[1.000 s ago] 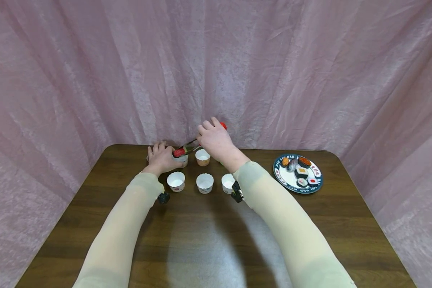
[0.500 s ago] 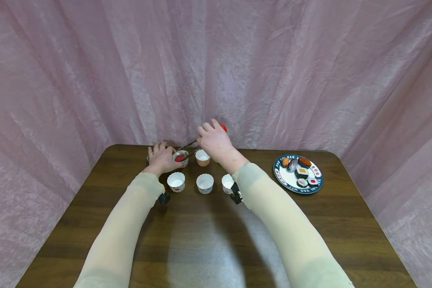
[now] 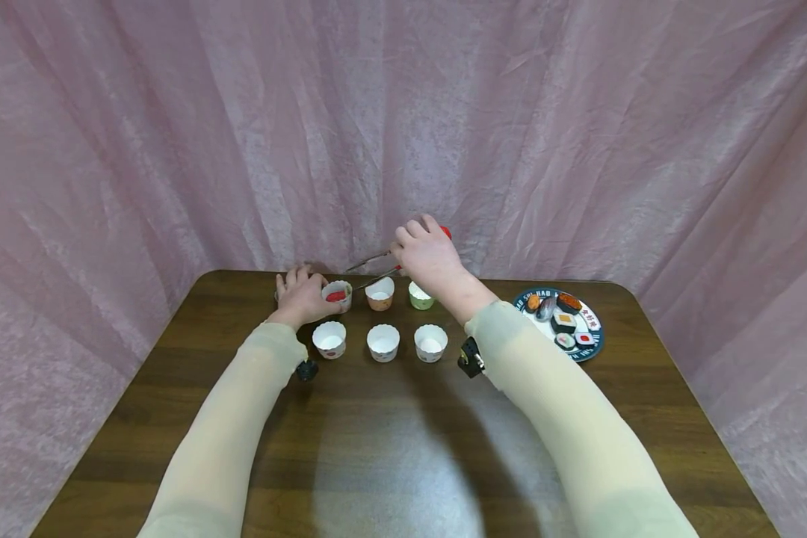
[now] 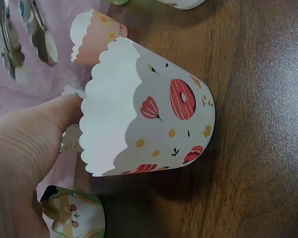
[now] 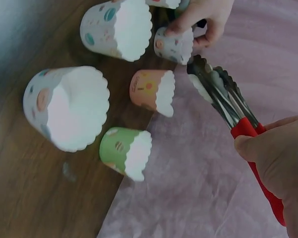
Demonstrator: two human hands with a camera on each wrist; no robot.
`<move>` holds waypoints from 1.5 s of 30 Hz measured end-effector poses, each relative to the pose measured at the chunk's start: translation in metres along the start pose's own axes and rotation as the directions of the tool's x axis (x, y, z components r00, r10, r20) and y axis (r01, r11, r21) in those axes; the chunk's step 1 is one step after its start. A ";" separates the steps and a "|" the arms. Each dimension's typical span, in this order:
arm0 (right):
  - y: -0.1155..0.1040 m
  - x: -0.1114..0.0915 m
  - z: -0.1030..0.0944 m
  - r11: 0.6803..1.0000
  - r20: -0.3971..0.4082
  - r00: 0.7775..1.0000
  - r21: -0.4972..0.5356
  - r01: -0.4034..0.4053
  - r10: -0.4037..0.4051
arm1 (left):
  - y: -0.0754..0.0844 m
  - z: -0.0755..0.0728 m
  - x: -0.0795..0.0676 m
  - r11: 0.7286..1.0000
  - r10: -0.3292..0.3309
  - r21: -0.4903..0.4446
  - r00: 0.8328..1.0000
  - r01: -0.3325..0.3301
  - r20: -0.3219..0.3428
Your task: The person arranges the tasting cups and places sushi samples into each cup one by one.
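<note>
Right hand (image 3: 427, 255) grasping red-handled tongs (image 5: 244, 130), left hand (image 3: 302, 297) gripping white cup (image 5: 170, 48), red piece (image 3: 336, 297) inside, orange cup (image 3: 379, 304) between hands.

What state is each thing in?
Red-handled metal tongs: open, empty, in right hand.
Patterned white paper cup: upright, red food inside, gripped by left hand.
Orange paper cup: upright, empty.
Green paper cup: upright.
Three front white paper cups: upright, empty.
Round blue-rimmed plate: holding sushi.

Shiny metal tongs (image 5: 244, 128), paper cups (image 4: 151, 111), velvety curtain (image 3: 403, 134)

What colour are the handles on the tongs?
The tongs' handles are red, seen best in the right wrist view.
</note>
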State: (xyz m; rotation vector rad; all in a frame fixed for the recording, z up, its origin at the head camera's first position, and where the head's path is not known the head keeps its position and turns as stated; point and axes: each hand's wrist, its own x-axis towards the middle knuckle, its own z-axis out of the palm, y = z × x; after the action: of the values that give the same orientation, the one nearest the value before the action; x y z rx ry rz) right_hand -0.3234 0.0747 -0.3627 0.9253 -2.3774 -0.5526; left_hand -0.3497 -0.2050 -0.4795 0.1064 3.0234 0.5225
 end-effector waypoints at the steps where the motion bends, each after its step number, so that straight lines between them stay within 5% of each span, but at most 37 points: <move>1: 0.003 -0.003 0.000 1.000 -0.002 1.000 0.005 -0.006 0.006 | -0.001 0.000 0.001 1.000 0.002 -0.002 1.000 -0.002 -0.004; 14: 0.024 -0.036 0.002 0.997 -0.071 0.997 0.069 -0.021 0.026 | 0.005 -0.008 -0.011 1.000 0.007 -0.019 1.000 -0.007 -0.024; 30: 0.055 -0.078 0.012 0.996 -0.048 0.998 0.076 -0.036 0.039 | -0.009 -0.016 -0.004 0.998 0.070 -0.006 0.998 -0.070 -0.001; 45: 0.070 -0.112 0.011 0.994 -0.040 0.998 0.103 -0.046 0.051 | 0.003 -0.028 -0.023 0.987 0.161 -0.014 0.987 -0.162 -0.028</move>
State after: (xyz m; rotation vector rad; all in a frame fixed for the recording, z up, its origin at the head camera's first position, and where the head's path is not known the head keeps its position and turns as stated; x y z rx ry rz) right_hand -0.2947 0.2041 -0.3694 0.9113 -2.4020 -0.3919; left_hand -0.3291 -0.2136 -0.4504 0.3486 3.0519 0.5654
